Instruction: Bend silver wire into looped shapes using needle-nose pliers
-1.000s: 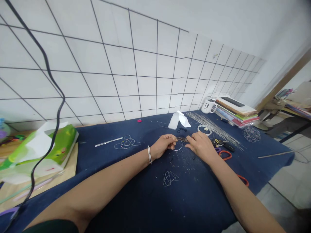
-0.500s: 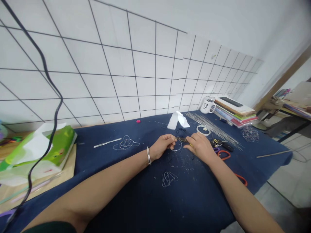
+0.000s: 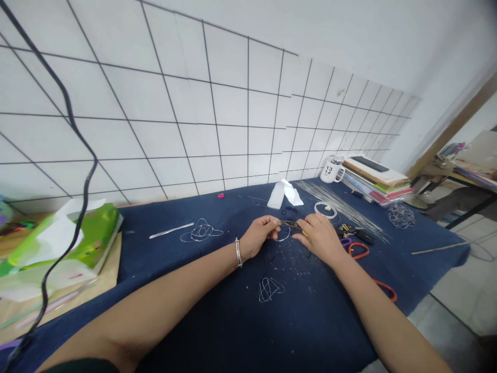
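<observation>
Near the centre of the frame, I see the left hand [image 3: 261,234] pinching a thin wire ring [image 3: 286,238] between closed fingertips. Beside it, the right hand [image 3: 320,234] is wrapped around small pliers [image 3: 292,224]; whether their jaws bite the ring, I cannot tell. Lower down, a wire tangle [image 3: 271,289] lies on blue cloth [image 3: 233,326].

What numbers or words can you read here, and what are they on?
"13": white mug, top line.
"14": same mug, underneath.
Too small to read: the red mark on the green tissue pack.
I can't read any words on the stacked books.
</observation>
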A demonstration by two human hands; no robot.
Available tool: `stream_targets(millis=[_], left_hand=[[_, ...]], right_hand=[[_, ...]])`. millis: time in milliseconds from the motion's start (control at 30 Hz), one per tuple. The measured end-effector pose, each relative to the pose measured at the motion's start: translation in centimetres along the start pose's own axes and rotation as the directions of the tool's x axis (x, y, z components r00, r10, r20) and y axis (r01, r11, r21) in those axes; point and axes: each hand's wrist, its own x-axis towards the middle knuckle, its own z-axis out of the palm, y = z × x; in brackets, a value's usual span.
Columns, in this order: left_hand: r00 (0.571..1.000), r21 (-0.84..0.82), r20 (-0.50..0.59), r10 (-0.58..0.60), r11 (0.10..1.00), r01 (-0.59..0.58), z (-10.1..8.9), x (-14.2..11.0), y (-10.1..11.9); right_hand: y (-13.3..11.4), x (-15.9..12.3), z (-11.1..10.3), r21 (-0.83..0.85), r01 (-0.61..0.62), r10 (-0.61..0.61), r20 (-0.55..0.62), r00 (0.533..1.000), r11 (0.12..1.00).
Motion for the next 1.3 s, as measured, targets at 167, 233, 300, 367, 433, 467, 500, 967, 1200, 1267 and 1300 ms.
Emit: stream_targets(millis=[167, 233, 300, 367, 433, 467, 500, 967, 1200, 1267, 1300], left_hand=[[0.999, -0.039, 0.017, -0.026, 0.999, 0.027, 0.4, -0.3, 0.3], [0.999, -0.047, 0.016, -0.037, 0.998, 0.038, 0.5, -0.4, 0.4], [0.999, -0.059, 0.017, -0.045, 0.997, 0.046, 0.5, -0.5, 0.4], [0.999, -0.071, 0.021, -0.050, 0.996, 0.051, 0.5, -0.5, 0.4], [0.998, -0.076, 0.025, -0.053, 0.996, 0.055, 0.5, -0.4, 0.3], [0.998, -0.077, 0.027, -0.054, 0.995, 0.056, 0.4, -0.4, 0.3], [0.998, -0.079, 0.029, -0.056, 0.995, 0.058, 0.4, -0.4, 0.3], [0.999, 0.002, 0.037, 0.010, 1.000, -0.010, 0.2, -0.2, 0.4], [0.997, 0.052, 0.037, 0.064, 0.996, -0.066, 0.0, -0.2, 0.4], [0.997, 0.067, 0.035, 0.071, 0.995, -0.073, 0.0, -0.1, 0.3], [0.997, 0.073, 0.033, 0.071, 0.995, -0.074, 0.0, -0.1, 0.3]], right_hand=[[-0.1, 0.0, -0.1, -0.019, -0.002, 0.002, 0.002, 1.000, 1.000], [0.0, 0.0, -0.1, -0.028, 0.003, -0.003, -0.006, 1.000, 1.000], [0.0, 0.0, -0.1, -0.035, 0.007, -0.007, -0.009, 1.000, 0.999], [0.0, 0.0, -0.1, -0.040, 0.013, -0.013, -0.001, 1.000, 0.999], [0.0, 0.0, -0.1, -0.045, 0.015, -0.015, 0.006, 1.000, 0.999], [0.0, 0.0, -0.1, -0.047, 0.016, -0.016, 0.006, 1.000, 0.999], [0.0, 0.0, -0.1, -0.048, 0.017, -0.017, 0.003, 1.000, 0.999], [0.6, -0.2, 1.4, 0.066, 0.009, -0.008, -0.014, 1.000, 0.998], [1.0, 0.0, 0.7, 0.006, 0.030, -0.030, 0.004, 1.000, 1.000], [0.9, 0.0, 0.5, -0.012, 0.035, -0.035, 0.002, 0.999, 0.999], [0.9, 0.0, 0.4, -0.018, 0.037, -0.037, 0.001, 0.999, 0.999]])
